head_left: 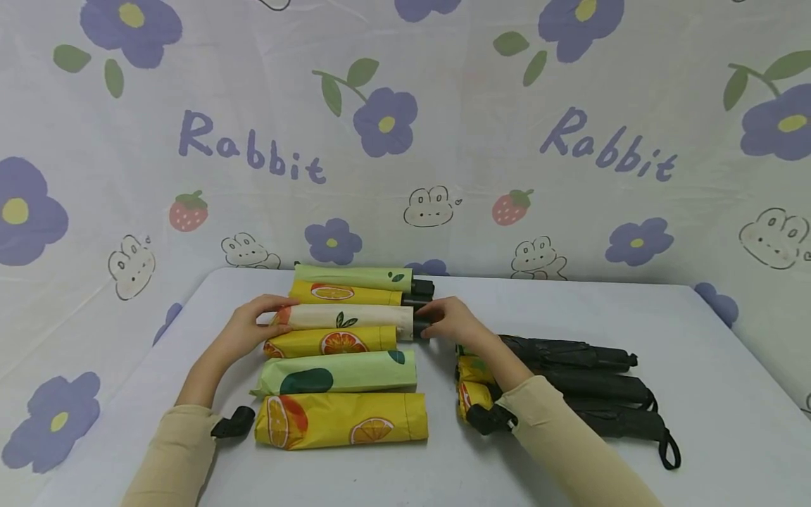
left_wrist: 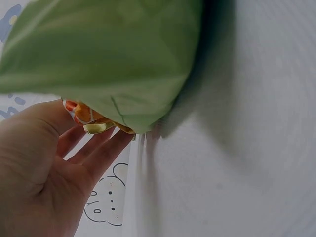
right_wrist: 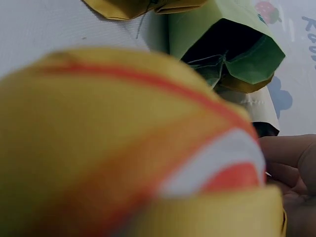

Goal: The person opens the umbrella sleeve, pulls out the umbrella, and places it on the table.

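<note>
Fingers and thumb of the left hand [head_left: 241, 334] seem to pinch the nine o'clock end of the cream umbrella [head_left: 374, 317], though a green umbrella [left_wrist: 98, 49] partly hides that hold in the left-wrist view. Just beside the cream one, a yellow umbrella [head_left: 370, 295] lies at twelve o'clock and an orange-slice umbrella [head_left: 298, 343] at six, so the left thumb should take cream cloth alone. At three o'clock, the right hand [head_left: 455, 322] has thumb and fingers clamped on the dark end [head_left: 419, 325]; a firm hold there, level with the left, should stop it slipping. Around four o'clock lie black umbrellas [head_left: 602, 386]; the right forearm had best clear them.
</note>
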Demonstrator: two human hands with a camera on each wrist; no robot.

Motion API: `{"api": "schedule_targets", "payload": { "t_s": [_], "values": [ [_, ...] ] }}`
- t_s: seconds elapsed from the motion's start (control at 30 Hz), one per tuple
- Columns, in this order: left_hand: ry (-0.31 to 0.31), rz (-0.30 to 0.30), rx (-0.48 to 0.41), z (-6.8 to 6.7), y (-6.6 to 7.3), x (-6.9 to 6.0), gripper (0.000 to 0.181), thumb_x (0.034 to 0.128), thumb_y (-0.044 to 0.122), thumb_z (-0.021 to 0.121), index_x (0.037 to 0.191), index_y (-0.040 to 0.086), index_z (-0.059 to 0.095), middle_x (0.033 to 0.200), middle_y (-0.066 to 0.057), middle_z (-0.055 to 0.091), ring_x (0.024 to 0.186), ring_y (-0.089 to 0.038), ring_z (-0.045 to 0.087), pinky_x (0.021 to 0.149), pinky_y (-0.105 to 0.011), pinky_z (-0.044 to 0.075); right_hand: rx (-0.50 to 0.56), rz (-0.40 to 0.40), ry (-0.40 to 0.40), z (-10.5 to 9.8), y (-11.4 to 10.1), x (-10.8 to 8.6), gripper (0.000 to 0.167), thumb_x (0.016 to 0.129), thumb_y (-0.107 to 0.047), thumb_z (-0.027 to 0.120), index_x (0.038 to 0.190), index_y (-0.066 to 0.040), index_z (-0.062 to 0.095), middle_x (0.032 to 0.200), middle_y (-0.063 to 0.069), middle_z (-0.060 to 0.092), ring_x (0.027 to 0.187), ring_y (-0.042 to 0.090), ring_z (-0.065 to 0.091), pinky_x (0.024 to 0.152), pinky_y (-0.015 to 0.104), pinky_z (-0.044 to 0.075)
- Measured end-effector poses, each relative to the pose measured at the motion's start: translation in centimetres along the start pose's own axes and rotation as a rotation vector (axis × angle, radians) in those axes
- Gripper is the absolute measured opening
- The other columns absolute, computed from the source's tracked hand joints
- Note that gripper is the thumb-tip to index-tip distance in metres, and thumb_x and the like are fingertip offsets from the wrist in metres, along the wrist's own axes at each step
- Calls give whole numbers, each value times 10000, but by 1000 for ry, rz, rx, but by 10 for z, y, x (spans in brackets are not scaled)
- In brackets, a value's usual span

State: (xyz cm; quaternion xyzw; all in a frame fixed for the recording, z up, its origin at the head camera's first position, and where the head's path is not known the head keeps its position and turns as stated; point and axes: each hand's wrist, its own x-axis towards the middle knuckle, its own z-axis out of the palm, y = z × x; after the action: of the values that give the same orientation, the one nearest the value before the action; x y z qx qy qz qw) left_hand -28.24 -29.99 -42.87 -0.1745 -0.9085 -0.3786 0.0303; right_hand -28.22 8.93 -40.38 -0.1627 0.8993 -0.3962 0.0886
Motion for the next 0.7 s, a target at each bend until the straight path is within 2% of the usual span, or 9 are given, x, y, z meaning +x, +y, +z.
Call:
{"api": "schedule_targets", "payload": {
  "t_s": [0.23, 0.4, 0.53, 0.7],
  "values": [
    [0, -15, -12, 0, 0, 0, 460, 891, 165, 713, 1335, 153, 596, 1405, -142, 533, 1314, -416, 475, 1058, -616, 402, -75, -26, -9, 0, -3, 1, 476, 809, -52, 761, 1255, 39, 623, 1288, 224, 626, 1199, 377, 589, 992, 467, 509],
    [2, -16, -16, 0, 0, 0, 463, 890, 181, 717, 1335, 154, 595, 1408, -145, 532, 1315, -419, 473, 1057, -623, 398, -91, -5, 4, 1, -6, 0, 462, 805, -61, 770, 1242, 20, 641, 1289, 209, 631, 1197, 369, 591, 993, 468, 508],
    [1, -21, -21, 0, -1, 0, 460, 893, 191, 714, 1336, 159, 593, 1416, -145, 528, 1323, -418, 465, 1063, -624, 392, -90, -19, 8, 0, -7, 0, 436, 800, -62, 775, 1211, 26, 660, 1251, 208, 653, 1158, 358, 617, 976, 457, 519],
    [1, -26, -20, 0, 0, 1, 465, 891, 202, 717, 1338, 163, 593, 1424, -145, 522, 1331, -416, 457, 1067, -620, 391, -89, -60, 8, -1, -3, 0, 421, 791, -76, 787, 1181, 37, 675, 1187, 210, 681, 1053, 325, 651, 883, 411, 554]
  ]
}}
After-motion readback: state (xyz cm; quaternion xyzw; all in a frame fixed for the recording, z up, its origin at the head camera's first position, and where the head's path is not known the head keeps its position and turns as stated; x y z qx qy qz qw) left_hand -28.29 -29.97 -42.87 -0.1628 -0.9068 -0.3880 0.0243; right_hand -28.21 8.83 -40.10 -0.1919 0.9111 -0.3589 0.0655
